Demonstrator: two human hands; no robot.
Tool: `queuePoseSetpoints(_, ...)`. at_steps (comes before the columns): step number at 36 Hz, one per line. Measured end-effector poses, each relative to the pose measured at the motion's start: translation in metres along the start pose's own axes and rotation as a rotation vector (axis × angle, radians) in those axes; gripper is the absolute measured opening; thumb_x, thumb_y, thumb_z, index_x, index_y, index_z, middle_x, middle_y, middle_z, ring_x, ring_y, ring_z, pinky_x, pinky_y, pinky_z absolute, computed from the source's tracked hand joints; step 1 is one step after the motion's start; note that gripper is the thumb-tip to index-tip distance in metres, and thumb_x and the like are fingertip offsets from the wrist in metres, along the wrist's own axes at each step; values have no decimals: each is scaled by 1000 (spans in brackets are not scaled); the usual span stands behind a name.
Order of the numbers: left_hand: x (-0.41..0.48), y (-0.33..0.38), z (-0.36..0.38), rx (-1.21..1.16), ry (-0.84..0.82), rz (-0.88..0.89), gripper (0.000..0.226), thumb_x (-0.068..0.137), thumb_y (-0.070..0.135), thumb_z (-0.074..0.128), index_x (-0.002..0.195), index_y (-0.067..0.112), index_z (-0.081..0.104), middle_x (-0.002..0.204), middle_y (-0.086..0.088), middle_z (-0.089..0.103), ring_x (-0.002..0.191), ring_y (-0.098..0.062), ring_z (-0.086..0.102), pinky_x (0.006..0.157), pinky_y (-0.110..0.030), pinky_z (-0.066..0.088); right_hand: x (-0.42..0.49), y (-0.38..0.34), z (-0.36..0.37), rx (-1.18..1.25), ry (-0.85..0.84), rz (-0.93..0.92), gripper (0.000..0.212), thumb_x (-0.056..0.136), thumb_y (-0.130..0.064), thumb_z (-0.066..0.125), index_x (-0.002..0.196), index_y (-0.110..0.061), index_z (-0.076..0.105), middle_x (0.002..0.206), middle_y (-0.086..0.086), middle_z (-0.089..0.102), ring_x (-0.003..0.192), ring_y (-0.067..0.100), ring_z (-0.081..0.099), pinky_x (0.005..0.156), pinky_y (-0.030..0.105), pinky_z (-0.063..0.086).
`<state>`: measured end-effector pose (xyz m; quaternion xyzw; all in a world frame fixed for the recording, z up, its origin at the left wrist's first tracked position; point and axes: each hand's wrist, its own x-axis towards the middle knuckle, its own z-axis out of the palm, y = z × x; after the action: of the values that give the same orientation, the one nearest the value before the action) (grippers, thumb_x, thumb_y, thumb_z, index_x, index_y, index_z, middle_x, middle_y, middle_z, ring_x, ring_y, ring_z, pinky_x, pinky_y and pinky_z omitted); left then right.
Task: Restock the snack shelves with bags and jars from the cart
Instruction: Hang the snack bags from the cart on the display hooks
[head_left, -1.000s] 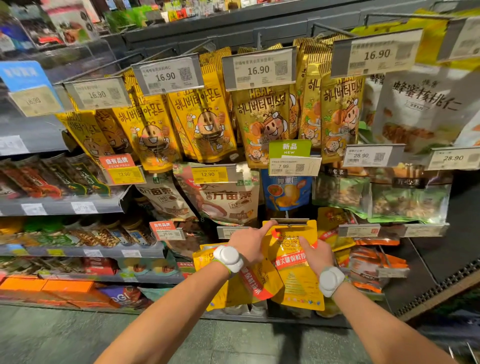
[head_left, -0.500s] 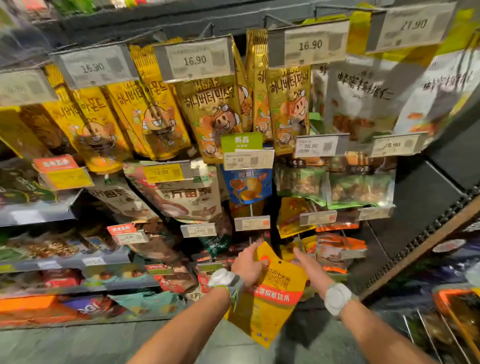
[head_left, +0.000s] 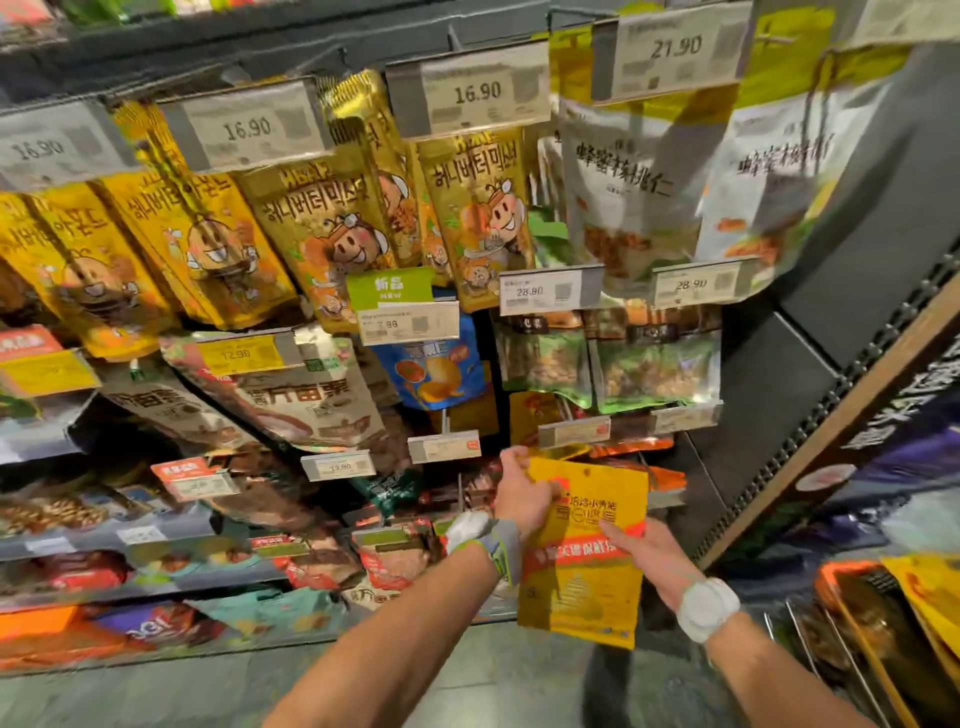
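A yellow snack bag (head_left: 582, 561) with a red band hangs upright in front of the lower pegs of the snack shelves. My left hand (head_left: 519, 493) grips its upper left edge near the hang hole. The straight fingers of my right hand (head_left: 644, 545) touch the bag's front at the red band. Behind the bag's top, a peg with a price tag (head_left: 574, 432) sticks out, with orange bags (head_left: 660, 475) hanging under it. The cart (head_left: 883, 639) shows at the lower right, holding more yellow bags (head_left: 930, 592).
Rows of hanging bags fill the shelves: gold nut bags (head_left: 478, 218) on top, white walnut bags (head_left: 628, 208) at the right, green bags (head_left: 654, 364) below. Price tags stick out on pegs. A dark end panel (head_left: 810, 415) bounds the right side. Grey floor (head_left: 493, 691) lies below.
The view has swung right and the cart has come into sight. The yellow bag has come off the low peg and moved right; my right hand has slid down onto its front.
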<state>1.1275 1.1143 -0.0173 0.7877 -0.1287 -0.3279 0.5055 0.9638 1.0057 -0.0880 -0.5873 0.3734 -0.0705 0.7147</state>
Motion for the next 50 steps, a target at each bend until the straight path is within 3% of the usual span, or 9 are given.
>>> queuePoseSetpoints(3, 10, 15, -1, -136, -8, 23, 55, 89, -12, 58, 126, 19, 34, 116, -9, 57, 111, -30, 61, 93, -46, 51, 7, 4, -17, -104, 43, 36, 54, 70, -53, 83, 111, -20, 74, 106, -3, 77, 104, 22, 71, 101, 53, 50)
queuePoseSetpoints(8, 8, 36, -14, -189, 29, 90, 43, 93, -9, 50, 126, 17, 43, 100, -13, 72, 81, -17, 67, 68, -37, 56, 13, -2, -27, -207, 89, 22, 22, 84, -32, 78, 102, -21, 75, 102, 1, 77, 98, 24, 72, 97, 53, 52)
queuePoseSetpoints(14, 4, 59, -18, -231, -26, 158, 39, 86, -14, 55, 104, 20, 60, 94, -2, 70, 84, -15, 61, 61, -23, 50, 15, -30, -12, -207, 67, -78, 22, 95, -22, 65, 110, -7, 71, 101, 9, 76, 97, 27, 71, 93, 47, 54)
queuePoseSetpoints(21, 3, 60, -23, -228, -49, 126, 39, 90, -16, 50, 120, 7, 60, 98, 0, 68, 69, -4, 63, 55, -17, 50, 44, -42, 1, -293, 140, -135, 61, 89, -49, 66, 86, 12, 63, 79, 23, 67, 71, 34, 60, 76, 45, 51)
queuePoseSetpoints(27, 3, 64, -22, -188, -46, 135, 43, 92, -12, 52, 132, 1, 58, 105, -2, 69, 81, -13, 62, 62, -18, 52, 44, -60, 8, -256, 172, -151, 39, 94, -37, 66, 67, -13, 51, 64, 10, 51, 64, 21, 47, 66, 35, 35)
queuePoseSetpoints(39, 6, 59, -23, -144, -43, 148, 42, 93, -8, 52, 131, 8, 58, 109, 1, 69, 86, -10, 62, 65, -18, 51, 57, -58, 9, -310, 196, -144, 54, 93, -37, 67, 95, 16, 63, 94, 30, 69, 91, 46, 63, 84, 50, 53)
queuePoseSetpoints(43, 9, 56, -22, -134, -37, 143, 42, 91, -10, 54, 129, 8, 59, 110, -3, 69, 84, -8, 64, 71, -23, 52, 60, -60, 11, -366, 229, -99, 44, 95, -38, 63, 63, -9, 53, 64, 9, 57, 69, 29, 55, 64, 36, 38)
queuePoseSetpoints(46, 10, 55, -23, -111, -42, 154, 42, 91, -9, 54, 129, 9, 59, 114, -5, 69, 92, -11, 63, 72, -20, 52, 64, -59, 15, -383, 268, -23, 34, 94, -43, 63, 88, -9, 65, 89, 10, 65, 97, 35, 62, 82, 39, 45)
queuePoseSetpoints(50, 3, 43, -20, -115, -36, 166, 45, 91, -10, 54, 128, 14, 53, 108, -2, 65, 82, -12, 59, 66, -26, 50, 67, -50, 12, -478, 341, 99, 75, 84, -50, 74, 139, -6, 49, 145, 15, 47, 137, 38, 37, 111, 43, 30)
